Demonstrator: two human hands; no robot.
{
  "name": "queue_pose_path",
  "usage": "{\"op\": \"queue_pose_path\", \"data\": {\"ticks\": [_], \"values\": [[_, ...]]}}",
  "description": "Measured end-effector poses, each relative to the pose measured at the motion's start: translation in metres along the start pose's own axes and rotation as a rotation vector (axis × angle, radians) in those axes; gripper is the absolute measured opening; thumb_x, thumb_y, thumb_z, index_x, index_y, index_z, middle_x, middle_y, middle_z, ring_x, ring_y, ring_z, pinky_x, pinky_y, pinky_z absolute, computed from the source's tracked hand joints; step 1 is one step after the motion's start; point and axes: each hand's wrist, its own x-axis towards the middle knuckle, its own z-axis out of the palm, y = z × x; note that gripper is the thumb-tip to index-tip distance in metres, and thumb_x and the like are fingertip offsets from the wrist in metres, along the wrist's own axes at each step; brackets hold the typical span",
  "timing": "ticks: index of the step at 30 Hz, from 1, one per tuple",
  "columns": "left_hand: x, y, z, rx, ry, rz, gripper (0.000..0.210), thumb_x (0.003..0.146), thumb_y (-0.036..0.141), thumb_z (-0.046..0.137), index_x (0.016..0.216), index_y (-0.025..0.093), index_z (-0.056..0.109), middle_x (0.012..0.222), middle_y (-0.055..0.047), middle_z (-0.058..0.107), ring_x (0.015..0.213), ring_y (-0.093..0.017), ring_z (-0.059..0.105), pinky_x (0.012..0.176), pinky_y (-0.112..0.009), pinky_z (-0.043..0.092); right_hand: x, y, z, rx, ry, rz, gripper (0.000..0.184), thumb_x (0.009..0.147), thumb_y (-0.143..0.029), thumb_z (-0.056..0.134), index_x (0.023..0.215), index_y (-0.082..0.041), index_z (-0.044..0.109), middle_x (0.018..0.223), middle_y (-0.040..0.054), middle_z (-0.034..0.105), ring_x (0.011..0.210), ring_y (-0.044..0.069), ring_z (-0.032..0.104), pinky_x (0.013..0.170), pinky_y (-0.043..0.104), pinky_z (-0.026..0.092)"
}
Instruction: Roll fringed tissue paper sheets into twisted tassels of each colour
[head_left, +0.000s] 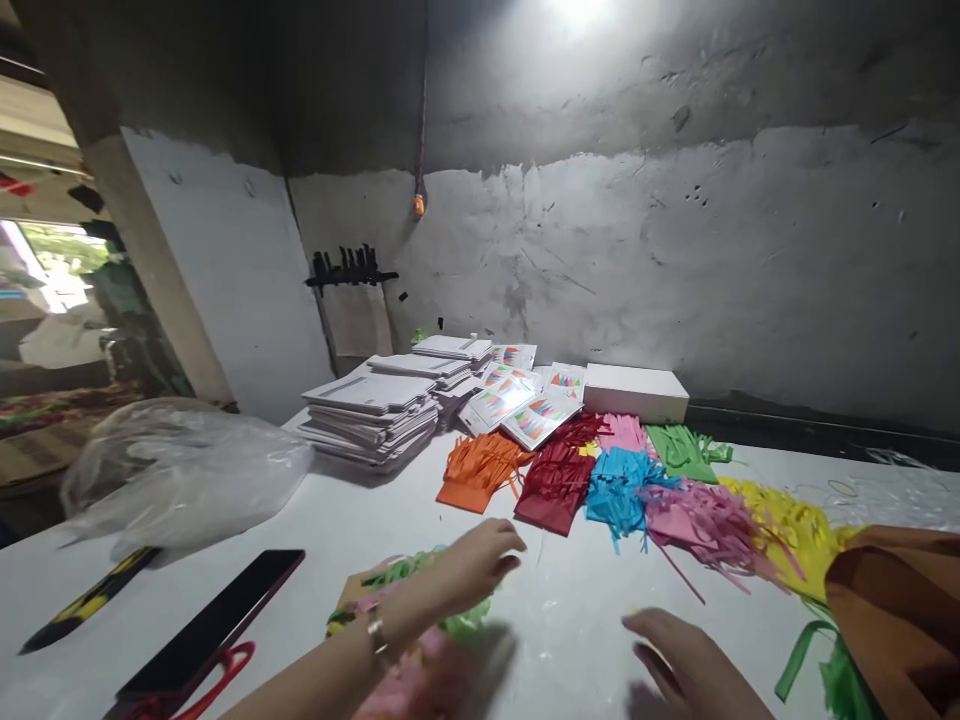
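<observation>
My left hand (pixel 484 560), with a metal band at the wrist, hangs over the white table with fingers loosely bent and nothing visible in them. Beneath that forearm lies a bundle of fringed tissue paper (pixel 409 570) in green, pink and yellow, partly hidden and blurred. Lower right, my right hand (pixel 675 655) has thumb and fingers apart and holds nothing that I can see. Ahead of both hands lie fringed paper bundles: orange (pixel 480 470), dark red (pixel 555 485), blue (pixel 622 490), pink (pixel 705 525), green (pixel 679 450) and yellow (pixel 795 530).
Stacks of white flat packs (pixel 371 410) stand behind, with printed cards (pixel 540 415) and a white box (pixel 636 390) beside them. At left lie a clear plastic bag (pixel 202 470), a black-and-yellow cutter (pixel 90 600), a dark phone-like slab (pixel 217 620) and red handles (pixel 236 665). Brown paper (pixel 900 620) is at right.
</observation>
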Motion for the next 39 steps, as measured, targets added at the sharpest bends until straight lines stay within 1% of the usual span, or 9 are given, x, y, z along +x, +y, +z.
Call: {"op": "queue_pose_path", "data": {"ticks": [3,6,9,12,19,27,32,35,39], "values": [[0.072,0.005,0.038,0.009,-0.135,0.025,0.015,0.093,0.019,0.064,0.106,0.017,0.07,0.113,-0.009,0.07,0.105,-0.022,0.065,0.096,-0.04,0.052,0.076,0.019,0.018,-0.094,-0.022,0.059,0.034,0.099,-0.011,0.043,0.118,-0.018,0.069,0.119,0.0107,0.072,0.108,0.019,0.069,0.096,0.032,0.054],[0.13,0.001,0.068,0.018,-0.187,-0.046,0.025,0.097,0.032,0.063,0.117,0.016,0.065,0.12,-0.009,0.067,0.104,-0.023,0.066,0.091,-0.045,0.056,0.134,0.041,0.043,-0.232,-0.025,0.147,0.023,0.1,-0.024,0.059,0.121,-0.016,0.064,0.125,0.0096,0.066,0.113,0.023,0.065,0.098,0.044,0.053],[0.165,-0.006,0.088,-0.006,-0.203,-0.132,0.03,0.098,0.034,0.063,0.122,0.016,0.062,0.122,-0.009,0.065,0.103,-0.024,0.067,0.087,-0.044,0.058,0.16,0.063,0.062,-0.356,-0.051,0.201,0.028,0.098,-0.034,0.065,0.12,-0.016,0.064,0.123,0.0083,0.065,0.108,0.023,0.065,0.094,0.046,0.054],[0.183,-0.014,0.1,-0.044,-0.229,-0.191,0.031,0.098,0.034,0.063,0.123,0.016,0.062,0.121,-0.009,0.065,0.1,-0.023,0.067,0.085,-0.042,0.059,0.16,0.082,0.068,-0.417,-0.094,0.186,0.024,0.098,-0.033,0.064,0.114,-0.014,0.065,0.115,0.0077,0.067,0.101,0.021,0.067,0.089,0.042,0.056],[0.196,-0.024,0.111,-0.115,-0.187,-0.169,0.031,0.097,0.034,0.063,0.122,0.015,0.062,0.12,-0.009,0.066,0.101,-0.023,0.067,0.086,-0.043,0.058,0.144,0.107,0.049,-0.419,-0.031,0.155,0.017,0.098,-0.031,0.064,0.105,-0.015,0.066,0.105,0.004,0.068,0.094,0.018,0.067,0.085,0.039,0.057],[0.175,0.0,0.133,-0.065,-0.096,0.009,0.026,0.098,0.033,0.062,0.118,0.016,0.064,0.123,-0.009,0.065,0.108,-0.024,0.065,0.093,-0.047,0.055,0.143,0.086,0.027,-0.374,0.052,0.09,0.014,0.099,-0.024,0.061,0.111,-0.017,0.065,0.113,0.0049,0.066,0.107,0.021,0.064,0.093,0.042,0.053],[0.16,0.006,0.148,-0.05,-0.089,0.034,0.026,0.097,0.033,0.063,0.117,0.017,0.065,0.123,-0.009,0.065,0.108,-0.024,0.065,0.093,-0.047,0.055,0.171,0.086,0.025,-0.387,-0.136,0.052,0.025,0.098,-0.033,0.064,0.117,-0.017,0.064,0.117,0.0063,0.066,0.101,0.02,0.066,0.088,0.042,0.056],[0.155,0.003,0.145,-0.078,-0.078,0.048,0.023,0.097,0.032,0.063,0.113,0.016,0.066,0.12,-0.009,0.066,0.108,-0.024,0.065,0.094,-0.046,0.054,0.177,0.093,0.03,-0.429,-0.259,0.081,0.027,0.098,-0.036,0.065,0.116,-0.016,0.064,0.114,0.0063,0.067,0.096,0.019,0.068,0.084,0.04,0.058],[0.153,-0.006,0.136,-0.143,-0.037,0.009,0.02,0.098,0.032,0.062,0.107,0.015,0.067,0.113,-0.007,0.069,0.104,-0.023,0.066,0.092,-0.045,0.055,0.166,0.098,0.034,-0.479,-0.298,0.098,0.026,0.097,-0.035,0.065,0.115,-0.016,0.064,0.114,0.007,0.067,0.098,0.02,0.067,0.086,0.039,0.057]]}}
